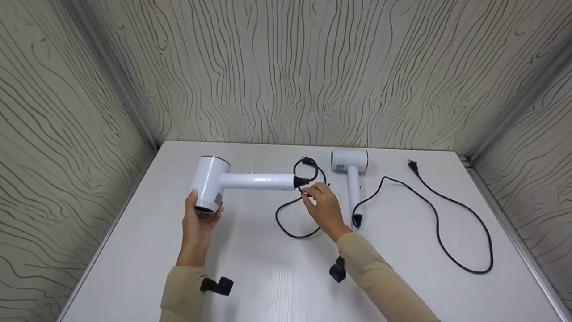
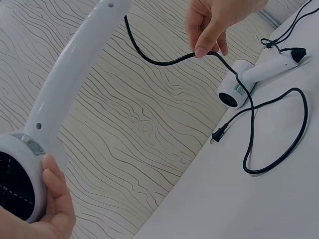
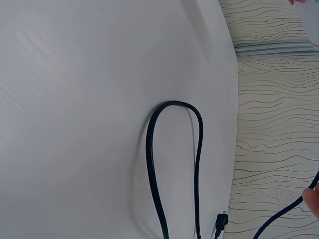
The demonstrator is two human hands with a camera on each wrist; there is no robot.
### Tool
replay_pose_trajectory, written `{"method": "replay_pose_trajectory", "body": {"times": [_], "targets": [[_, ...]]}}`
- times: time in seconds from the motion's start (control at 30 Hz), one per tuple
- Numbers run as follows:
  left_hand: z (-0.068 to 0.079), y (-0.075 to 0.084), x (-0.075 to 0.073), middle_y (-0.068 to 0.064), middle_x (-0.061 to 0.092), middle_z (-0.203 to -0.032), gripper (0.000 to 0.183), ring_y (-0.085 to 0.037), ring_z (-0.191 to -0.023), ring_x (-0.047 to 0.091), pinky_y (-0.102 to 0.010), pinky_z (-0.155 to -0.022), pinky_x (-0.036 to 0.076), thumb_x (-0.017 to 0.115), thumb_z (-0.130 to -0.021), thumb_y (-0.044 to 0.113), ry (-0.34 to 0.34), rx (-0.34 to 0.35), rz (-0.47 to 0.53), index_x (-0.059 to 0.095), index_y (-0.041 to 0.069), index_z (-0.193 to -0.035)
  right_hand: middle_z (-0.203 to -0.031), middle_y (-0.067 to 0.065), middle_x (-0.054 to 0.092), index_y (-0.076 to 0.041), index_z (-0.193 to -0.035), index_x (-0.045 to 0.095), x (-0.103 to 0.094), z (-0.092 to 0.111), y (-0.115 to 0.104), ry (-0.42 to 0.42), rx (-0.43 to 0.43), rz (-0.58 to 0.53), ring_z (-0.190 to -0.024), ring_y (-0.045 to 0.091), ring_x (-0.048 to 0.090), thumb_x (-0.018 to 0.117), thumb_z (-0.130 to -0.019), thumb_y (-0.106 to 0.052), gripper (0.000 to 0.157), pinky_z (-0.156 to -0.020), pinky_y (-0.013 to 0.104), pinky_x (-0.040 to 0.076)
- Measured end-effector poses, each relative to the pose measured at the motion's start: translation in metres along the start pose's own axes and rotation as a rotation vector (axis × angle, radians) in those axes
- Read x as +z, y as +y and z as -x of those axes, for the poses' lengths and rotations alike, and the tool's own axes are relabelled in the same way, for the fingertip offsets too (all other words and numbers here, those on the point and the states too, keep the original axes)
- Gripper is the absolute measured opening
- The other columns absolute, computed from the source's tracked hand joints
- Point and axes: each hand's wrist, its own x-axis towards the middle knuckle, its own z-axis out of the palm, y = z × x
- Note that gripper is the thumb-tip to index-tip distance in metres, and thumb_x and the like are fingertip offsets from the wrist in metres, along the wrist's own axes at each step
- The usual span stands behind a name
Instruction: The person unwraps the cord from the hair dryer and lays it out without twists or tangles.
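Note:
A white hair dryer [image 1: 257, 181] is held above the table, its handle pointing right. My left hand [image 1: 199, 232] grips it by the barrel, with thumb and fingers on opposite sides; the left wrist view shows the dark round end of the barrel close to these fingers. Just beyond the handle's end, my right hand [image 1: 326, 210] pinches the black power cord [image 2: 164, 63] between thumb and fingers. From there the cord hangs to the table in a loop [image 3: 150, 149], and its two-pin plug [image 2: 218, 133] lies near the back edge. Only a fingertip of my right hand shows in the right wrist view.
A second white hair dryer [image 1: 353, 183] lies on the white table [image 1: 263, 277], right of my right hand. Its black cord [image 1: 435, 212] curves toward the right side, ending in a plug [image 1: 413, 166]. Wood-patterned panels [image 1: 286, 76] stand behind and at both sides.

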Motion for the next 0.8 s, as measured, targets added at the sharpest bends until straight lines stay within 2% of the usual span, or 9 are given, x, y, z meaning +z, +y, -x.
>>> {"method": "replay_pose_trajectory", "body": {"times": [0.13,0.23,0.4,0.6,0.8], "targets": [[-0.001,-0.001,-0.002,-0.001,0.057,-0.102,0.066,-0.008,-0.08,0.064,-0.017,-0.077,0.052,0.037,-0.096,0.057,-0.015,-0.001,-0.031,0.03,0.011,-0.142,-0.087,0.009,0.062,-0.001,-0.087,0.07,-0.001,-0.003,0.003,-0.032,0.053,0.021,-0.08,0.018,0.066,0.074,-0.079,0.001,0.008,-0.068,0.024,0.058],[-0.003,-0.001,-0.004,-0.002,0.054,-0.105,0.068,-0.008,-0.081,0.063,-0.018,-0.079,0.052,0.037,-0.095,0.058,-0.013,-0.012,-0.067,0.029,0.011,-0.143,-0.087,0.01,0.062,0.0,-0.085,0.069,-0.003,-0.006,0.005,-0.045,0.099,0.006,-0.081,0.02,0.064,0.071,-0.081,0.001,0.005,-0.07,0.026,0.058],[-0.008,-0.002,-0.009,-0.005,0.05,-0.113,0.068,-0.008,-0.082,0.062,-0.018,-0.08,0.052,0.035,-0.095,0.06,-0.001,-0.034,-0.112,0.028,0.014,-0.145,-0.084,0.01,0.061,0.003,-0.084,0.068,-0.008,-0.013,0.008,-0.019,0.172,-0.093,-0.078,0.022,0.065,0.068,-0.085,-0.001,0.004,-0.072,0.03,0.058],[-0.013,-0.003,-0.016,-0.006,0.048,-0.114,0.07,-0.007,-0.081,0.062,-0.017,-0.08,0.053,0.037,-0.094,0.062,0.036,-0.046,-0.1,0.028,0.015,-0.145,-0.081,0.014,0.061,0.006,-0.08,0.066,-0.012,-0.019,0.011,0.063,0.159,-0.16,-0.073,0.026,0.067,0.069,-0.083,0.002,0.006,-0.069,0.03,0.061],[-0.018,-0.002,-0.024,-0.006,0.044,-0.12,0.077,-0.007,-0.088,0.06,-0.018,-0.086,0.052,0.037,-0.092,0.066,0.066,-0.069,-0.126,0.025,0.014,-0.148,-0.08,0.015,0.062,0.006,-0.078,0.067,-0.014,-0.017,0.013,0.088,0.185,-0.195,-0.074,0.025,0.067,0.069,-0.08,0.009,0.003,-0.071,0.026,0.061]]}}
